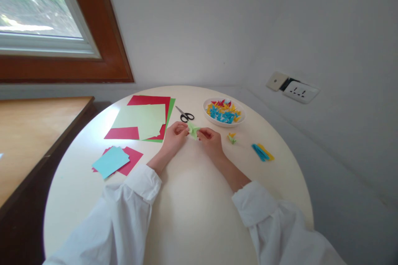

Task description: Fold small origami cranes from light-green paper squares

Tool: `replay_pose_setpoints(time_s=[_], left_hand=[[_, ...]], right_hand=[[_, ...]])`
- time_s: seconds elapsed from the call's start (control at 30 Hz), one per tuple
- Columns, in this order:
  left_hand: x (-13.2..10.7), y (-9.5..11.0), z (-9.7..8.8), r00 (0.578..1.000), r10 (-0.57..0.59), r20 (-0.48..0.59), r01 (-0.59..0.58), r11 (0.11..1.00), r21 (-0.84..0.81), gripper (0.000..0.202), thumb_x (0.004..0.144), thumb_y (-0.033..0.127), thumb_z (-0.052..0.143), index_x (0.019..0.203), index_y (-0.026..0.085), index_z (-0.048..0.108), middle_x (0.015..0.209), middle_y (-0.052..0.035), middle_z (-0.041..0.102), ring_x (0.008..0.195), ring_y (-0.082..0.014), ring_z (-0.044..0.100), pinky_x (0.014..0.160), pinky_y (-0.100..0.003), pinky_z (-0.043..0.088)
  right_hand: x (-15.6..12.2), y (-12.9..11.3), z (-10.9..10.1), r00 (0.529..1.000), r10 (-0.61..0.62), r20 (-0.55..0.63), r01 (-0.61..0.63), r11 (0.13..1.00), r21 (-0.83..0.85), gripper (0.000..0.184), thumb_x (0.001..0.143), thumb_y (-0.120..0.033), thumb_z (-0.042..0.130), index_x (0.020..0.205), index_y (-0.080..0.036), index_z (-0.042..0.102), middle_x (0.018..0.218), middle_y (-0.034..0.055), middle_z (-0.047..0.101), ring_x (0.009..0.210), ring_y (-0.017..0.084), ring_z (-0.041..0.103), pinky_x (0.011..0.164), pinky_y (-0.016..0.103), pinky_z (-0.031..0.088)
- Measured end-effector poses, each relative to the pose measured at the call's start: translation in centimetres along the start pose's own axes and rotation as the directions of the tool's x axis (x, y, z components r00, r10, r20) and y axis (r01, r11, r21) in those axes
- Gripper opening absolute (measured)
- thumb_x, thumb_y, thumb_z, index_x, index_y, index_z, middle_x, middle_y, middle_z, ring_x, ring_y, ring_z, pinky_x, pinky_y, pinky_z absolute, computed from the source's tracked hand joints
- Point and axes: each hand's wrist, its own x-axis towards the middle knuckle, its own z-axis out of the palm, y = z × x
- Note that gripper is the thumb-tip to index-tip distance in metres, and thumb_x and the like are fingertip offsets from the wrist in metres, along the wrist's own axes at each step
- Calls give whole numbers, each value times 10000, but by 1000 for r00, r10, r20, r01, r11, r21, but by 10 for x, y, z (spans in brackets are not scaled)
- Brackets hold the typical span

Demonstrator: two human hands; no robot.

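Observation:
A small light green folded paper crane (193, 130) is held up between my two hands over the middle of the table. My left hand (175, 136) pinches its left side, and my right hand (211, 139) pinches its right side. Just beyond my left fingers lie black-handled scissors (185, 116). To the right of my right hand, a tiny green and yellow folded paper piece (231, 138) rests on the table. Behind it stands a white bowl (209, 119) filled with red, yellow and blue folded paper cranes (224, 112).
Large red, green and pale green sheets (139, 118) lie at the back left of the round white table (192, 207). Nearer are blue and red paper squares (112, 161). Blue and yellow folded strips (263, 152) lie on the right. A wall socket (300, 91) and window frame (105, 20) border the table.

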Motion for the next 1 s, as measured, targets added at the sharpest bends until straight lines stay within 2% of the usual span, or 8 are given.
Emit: replay_pose_setpoints(time_s=[0.13, 0.2, 0.3, 0.5, 0.6, 0.77, 1.0], left_hand=[[-2, 3, 0, 999, 36, 36, -33, 996, -82, 312, 617, 204, 654, 889, 214, 503, 771, 11, 669, 681, -117, 621, 707, -259, 465], [-2, 2, 0, 996, 74, 50, -73, 997, -21, 261, 617, 204, 644, 858, 197, 544, 792, -4, 664, 692, -119, 618, 708, -260, 467], [-1, 0, -1, 994, 101, 51, -105, 991, 78, 166, 626, 192, 618, 789, 163, 628, 722, -17, 657, 699, -140, 616, 719, -276, 474], [1, -3, -2, 997, 66, 46, -71, 992, 109, 157, 641, 235, 655, 759, 137, 686, 754, -58, 706, 751, -186, 649, 747, -313, 497], [2, -3, -2, 998, 52, 29, -55, 991, 120, 152, 637, 247, 665, 733, 132, 692, 736, -62, 710, 736, -190, 649, 723, -310, 498], [5, -9, -3, 999, 44, -26, -40, 991, 130, 149, 617, 221, 653, 730, 134, 697, 733, -52, 712, 692, -171, 636, 693, -293, 486], [6, -10, -4, 998, 28, -51, -23, 995, 96, 120, 620, 219, 634, 702, 149, 687, 695, -34, 703, 664, -157, 633, 679, -286, 493]], right_hand=[[0, -3, -1, 1000, 26, -14, -25, 999, 30, 127, 621, -305, 656, 641, -180, 658, 590, 1, 661, 587, 155, 602, 589, 282, 482], [0, -4, -1, 999, 42, -22, -41, 998, 48, 129, 617, -307, 663, 627, -179, 652, 577, 0, 653, 578, 151, 595, 572, 274, 472], [0, -4, -1, 998, 64, -15, -63, 995, 74, 135, 612, -310, 673, 611, -177, 649, 551, -4, 642, 563, 145, 588, 566, 271, 460], [0, -5, -1, 994, 103, 26, -106, 986, 129, 148, 609, -314, 680, 621, -171, 650, 518, -3, 635, 524, 134, 583, 553, 268, 449], [0, -5, 0, 997, 75, 10, -75, 988, 136, 164, 622, -319, 676, 682, -171, 638, 580, 4, 659, 558, 140, 615, 549, 260, 457], [-2, -5, 0, 998, -55, -27, 58, 988, 140, 208, 635, -316, 675, 796, -193, 626, 731, 10, 692, 679, 154, 648, 589, 265, 508], [-5, -2, 2, 995, -96, 18, 95, 993, 73, 171, 624, -280, 699, 769, -189, 689, 793, 37, 718, 737, 183, 664, 707, 318, 544]])
